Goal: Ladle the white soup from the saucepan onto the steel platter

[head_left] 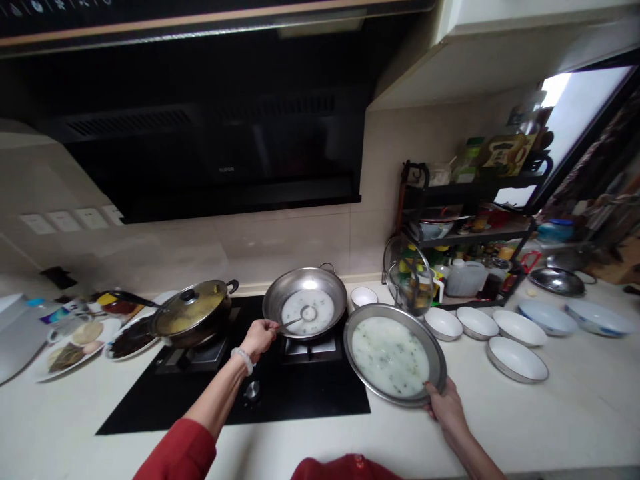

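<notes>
My left hand (259,339) is closed round the handle of a ladle (307,313), whose bowl dips into milky liquid with green bits in a steel wok (273,300) on the right burner. With my right hand (443,401) I grip the lower right rim of a wide steel basin (435,347), thumb over the edge. The basin holds pale soup (390,353) with green pieces and is just right of the wok, over the cooktop's right edge. A small white bowl (364,297) sits behind the basin.
On the left burner stands a lidded pan (193,313), with plates of food (75,350) farther left. Several bowls (517,359) line the counter at right, before a black shelf rack (475,233). A glass lid (407,273) leans there. The range hood (225,147) hangs above.
</notes>
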### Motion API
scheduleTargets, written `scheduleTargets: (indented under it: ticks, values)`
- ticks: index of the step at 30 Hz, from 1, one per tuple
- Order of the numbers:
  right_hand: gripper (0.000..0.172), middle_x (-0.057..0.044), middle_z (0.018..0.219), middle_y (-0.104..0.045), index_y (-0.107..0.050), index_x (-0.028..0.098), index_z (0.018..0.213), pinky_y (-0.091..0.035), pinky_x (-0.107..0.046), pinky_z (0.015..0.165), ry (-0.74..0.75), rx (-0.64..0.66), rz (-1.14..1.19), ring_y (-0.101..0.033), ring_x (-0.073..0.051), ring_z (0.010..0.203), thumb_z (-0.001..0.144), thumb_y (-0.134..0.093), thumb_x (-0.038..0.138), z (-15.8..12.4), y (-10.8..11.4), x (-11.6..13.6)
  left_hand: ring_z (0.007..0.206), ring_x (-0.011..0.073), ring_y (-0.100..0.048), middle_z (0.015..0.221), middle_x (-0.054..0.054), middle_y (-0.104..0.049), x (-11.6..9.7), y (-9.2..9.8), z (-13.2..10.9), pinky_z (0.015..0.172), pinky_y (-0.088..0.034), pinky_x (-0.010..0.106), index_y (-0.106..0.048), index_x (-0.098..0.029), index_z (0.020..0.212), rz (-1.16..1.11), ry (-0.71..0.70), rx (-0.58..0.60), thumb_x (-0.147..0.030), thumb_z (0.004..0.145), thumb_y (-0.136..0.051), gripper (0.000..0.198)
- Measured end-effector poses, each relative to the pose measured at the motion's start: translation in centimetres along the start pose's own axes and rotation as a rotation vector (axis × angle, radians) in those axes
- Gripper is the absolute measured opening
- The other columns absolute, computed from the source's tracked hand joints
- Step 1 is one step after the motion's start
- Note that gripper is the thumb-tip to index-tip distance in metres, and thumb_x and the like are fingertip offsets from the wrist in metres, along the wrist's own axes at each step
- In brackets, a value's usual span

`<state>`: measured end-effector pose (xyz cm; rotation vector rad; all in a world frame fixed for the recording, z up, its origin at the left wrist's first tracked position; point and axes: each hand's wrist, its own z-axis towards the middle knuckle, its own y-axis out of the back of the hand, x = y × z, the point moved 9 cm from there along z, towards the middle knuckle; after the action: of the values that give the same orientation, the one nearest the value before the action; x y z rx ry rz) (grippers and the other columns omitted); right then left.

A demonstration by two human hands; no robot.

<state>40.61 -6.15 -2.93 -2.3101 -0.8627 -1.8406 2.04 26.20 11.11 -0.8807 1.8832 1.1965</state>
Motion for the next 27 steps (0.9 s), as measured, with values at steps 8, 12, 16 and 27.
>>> scheduleTargets:
  ticks: [8,12,16,27]
  values:
    - [0.066,-0.001,0.06,-0.061,-0.036,0.012,0.135,-0.038,-0.024,0.033,-0.007,0.004,-0.01,-0.053,-0.016,0.038,0.075,-0.057,0.03,0.1,-0.1,-0.1,0.033,0.0015,-0.027,0.046,-0.01,-0.04,-0.1,0.2,-0.2,0.034,-0.016,0.016,-0.057,-0.013,0.083,0.005,-0.002,-0.01,-0.021,0.078,-0.062,0.011]
    - [0.062,-0.001,0.061,-0.06,-0.037,0.012,0.133,-0.039,-0.025,0.033,-0.01,-0.001,-0.018,-0.053,-0.016,0.038,0.076,-0.056,0.029,-0.2,0.0,0.3,0.032,0.0012,-0.027,0.047,-0.01,-0.04,-0.2,0.2,-0.4,0.034,-0.016,0.016,-0.057,-0.013,0.081,-0.002,0.0,-0.007,-0.021,0.079,-0.06,0.009]
    - [0.06,0.0,0.06,-0.059,-0.038,0.013,0.132,-0.038,-0.025,0.033,-0.009,-0.006,-0.011,-0.053,-0.016,0.038,0.076,-0.055,0.028,-0.4,0.0,0.6,0.033,0.0014,-0.027,0.047,-0.01,-0.041,-0.4,0.0,-0.7,0.034,-0.015,0.016,-0.056,-0.013,0.082,-0.026,-0.004,0.012,-0.022,0.08,-0.059,0.01]
    - [0.063,0.0,0.06,-0.059,-0.037,0.01,0.133,-0.037,-0.024,0.033,0.001,0.009,-0.013,-0.052,-0.015,0.038,0.076,-0.056,0.03,-0.2,-0.1,0.2,0.035,0.0009,-0.023,0.049,-0.01,-0.042,-3.9,-1.6,-3.4,0.037,-0.013,0.017,-0.057,-0.012,0.085,-0.114,-0.108,0.134,-0.022,0.077,-0.06,0.013]
